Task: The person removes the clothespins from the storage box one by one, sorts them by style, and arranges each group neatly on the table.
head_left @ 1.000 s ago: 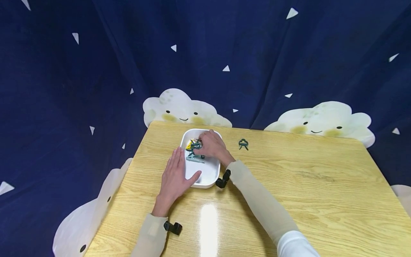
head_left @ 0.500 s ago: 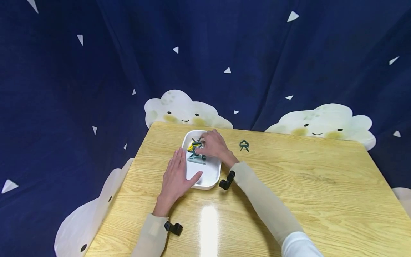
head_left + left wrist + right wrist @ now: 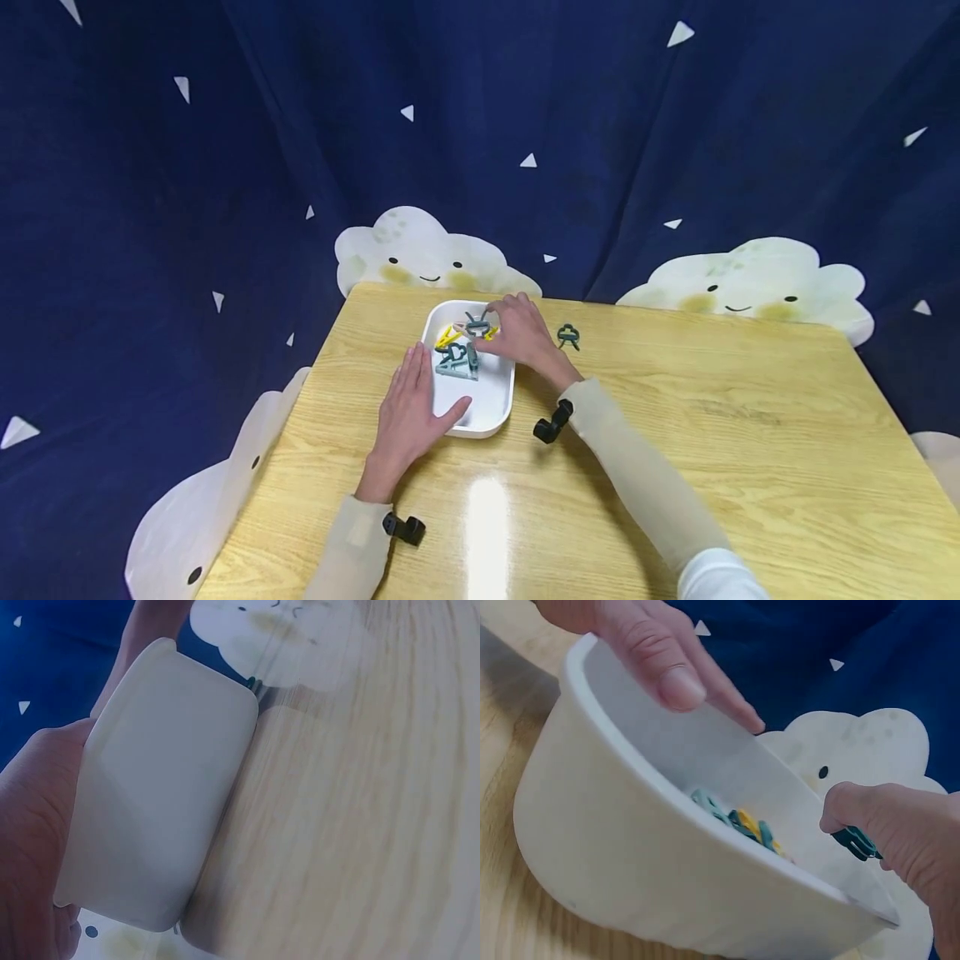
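A white plastic bin (image 3: 491, 408) stands on the table with several clothes pegs in it. My left hand (image 3: 405, 412) rests on its left and near rim, fingers straight and thumb spread over the near side. My right hand (image 3: 525, 333) is over the bin's far right corner. Between its thumb and fingers it pinches a dark green peg (image 3: 857, 843), which hangs above the bin in the right wrist view. Below lie a yellow peg (image 3: 447, 337), a pale teal peg (image 3: 456, 369) and another dark green peg (image 3: 456, 353). The left wrist view shows mostly the bin's outer wall (image 3: 165, 780).
One dark green peg (image 3: 568, 336) with a cloud-shaped outline lies on the wooden table (image 3: 712, 433), right of the bin. A dark blue curtain (image 3: 480, 125) with white clouds hangs behind the table's far edge and along its left side.
My right hand has moved right and up from the pegs, with a dark green peg in its fingers. More of the pegs in the bin now show. My left hand has stayed put.
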The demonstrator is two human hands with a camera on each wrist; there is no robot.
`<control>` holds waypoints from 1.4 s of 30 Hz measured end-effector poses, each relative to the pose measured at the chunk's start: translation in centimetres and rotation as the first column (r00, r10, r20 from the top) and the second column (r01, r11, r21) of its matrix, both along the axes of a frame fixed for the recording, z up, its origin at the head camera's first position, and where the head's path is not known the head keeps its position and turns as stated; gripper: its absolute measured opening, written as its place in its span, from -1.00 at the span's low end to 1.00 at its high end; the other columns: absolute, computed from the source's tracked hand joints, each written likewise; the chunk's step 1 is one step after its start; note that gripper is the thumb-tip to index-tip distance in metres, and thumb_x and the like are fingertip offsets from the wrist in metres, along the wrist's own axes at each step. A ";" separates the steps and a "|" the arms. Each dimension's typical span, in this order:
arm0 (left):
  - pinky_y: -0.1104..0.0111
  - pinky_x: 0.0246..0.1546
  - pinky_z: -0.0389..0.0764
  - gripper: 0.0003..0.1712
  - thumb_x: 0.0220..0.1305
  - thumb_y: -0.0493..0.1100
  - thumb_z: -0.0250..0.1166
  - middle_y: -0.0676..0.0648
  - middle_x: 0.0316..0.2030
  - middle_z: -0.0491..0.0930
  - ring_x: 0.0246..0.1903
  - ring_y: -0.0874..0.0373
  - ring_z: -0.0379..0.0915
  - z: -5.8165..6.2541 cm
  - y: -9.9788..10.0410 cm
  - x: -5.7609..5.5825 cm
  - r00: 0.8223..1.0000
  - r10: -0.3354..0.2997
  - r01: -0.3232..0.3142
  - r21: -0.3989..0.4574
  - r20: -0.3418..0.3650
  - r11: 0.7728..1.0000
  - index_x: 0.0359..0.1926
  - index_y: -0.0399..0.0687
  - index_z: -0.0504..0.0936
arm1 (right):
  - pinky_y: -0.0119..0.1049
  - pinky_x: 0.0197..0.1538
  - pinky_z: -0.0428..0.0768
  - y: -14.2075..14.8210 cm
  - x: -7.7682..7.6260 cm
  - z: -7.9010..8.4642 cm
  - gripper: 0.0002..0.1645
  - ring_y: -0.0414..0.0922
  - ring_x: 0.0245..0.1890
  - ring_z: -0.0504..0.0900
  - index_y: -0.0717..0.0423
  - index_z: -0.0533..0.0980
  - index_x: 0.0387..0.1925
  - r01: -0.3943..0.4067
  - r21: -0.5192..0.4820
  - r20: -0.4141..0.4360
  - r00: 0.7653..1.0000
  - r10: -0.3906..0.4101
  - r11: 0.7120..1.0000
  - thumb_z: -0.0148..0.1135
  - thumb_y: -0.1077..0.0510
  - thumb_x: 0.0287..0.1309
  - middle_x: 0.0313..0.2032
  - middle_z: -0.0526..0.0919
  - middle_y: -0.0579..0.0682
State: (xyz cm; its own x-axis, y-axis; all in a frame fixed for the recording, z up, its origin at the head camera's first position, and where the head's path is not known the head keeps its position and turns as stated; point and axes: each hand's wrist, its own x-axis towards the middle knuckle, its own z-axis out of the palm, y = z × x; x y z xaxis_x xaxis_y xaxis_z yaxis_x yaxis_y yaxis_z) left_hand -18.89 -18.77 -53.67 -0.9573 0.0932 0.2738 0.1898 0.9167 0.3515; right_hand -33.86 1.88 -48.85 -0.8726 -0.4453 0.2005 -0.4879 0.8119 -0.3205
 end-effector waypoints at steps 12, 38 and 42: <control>0.03 0.62 0.01 0.31 0.32 0.60 0.06 -0.27 0.65 -0.07 0.65 -0.08 -0.26 0.0 0.0 0.0 1.000 0.004 -0.005 0.009 0.023 1.000 0.63 -0.34 -0.02 | -0.07 -0.03 0.44 4.1 0.1 0.7 -0.15 0.06 -0.11 0.39 0.19 0.63 0.16 0.028 -0.025 -0.044 0.999 -0.029 0.999 0.48 -0.30 -0.03 -0.05 0.68 0.14; 0.05 0.62 0.01 0.31 0.31 0.58 0.09 -0.28 0.64 -0.04 0.66 -0.06 -0.27 0.1 -0.1 -0.1 1.000 0.008 -0.008 0.006 0.015 1.000 0.62 -0.36 0.00 | 0.01 0.00 0.45 11.1 -0.2 -0.6 -0.12 0.14 -0.13 0.42 0.28 0.61 0.16 0.080 -0.084 -0.081 0.993 -0.086 0.993 0.48 -0.27 -0.04 -0.09 0.68 0.22; 0.06 0.62 -0.01 0.30 0.31 0.58 0.09 -0.27 0.65 -0.06 0.66 -0.07 -0.26 0.1 0.0 -0.1 1.000 0.004 -0.004 0.011 0.017 1.000 0.63 -0.35 0.00 | 0.00 0.00 0.44 12.3 -0.3 -1.1 -0.14 0.14 -0.14 0.44 0.28 0.62 0.14 0.086 -0.082 -0.098 0.991 -0.094 0.993 0.49 -0.25 -0.05 -0.10 0.69 0.22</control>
State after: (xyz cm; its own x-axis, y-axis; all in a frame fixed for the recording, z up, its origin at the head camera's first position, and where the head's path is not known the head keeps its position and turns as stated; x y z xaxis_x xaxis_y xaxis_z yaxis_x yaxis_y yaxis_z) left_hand -19.00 -18.77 -53.56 -0.9620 0.0861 0.2590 0.1800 0.9135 0.3649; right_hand -34.13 14.18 -49.94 -0.8819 -0.3460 0.3204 -0.4474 0.8286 -0.3367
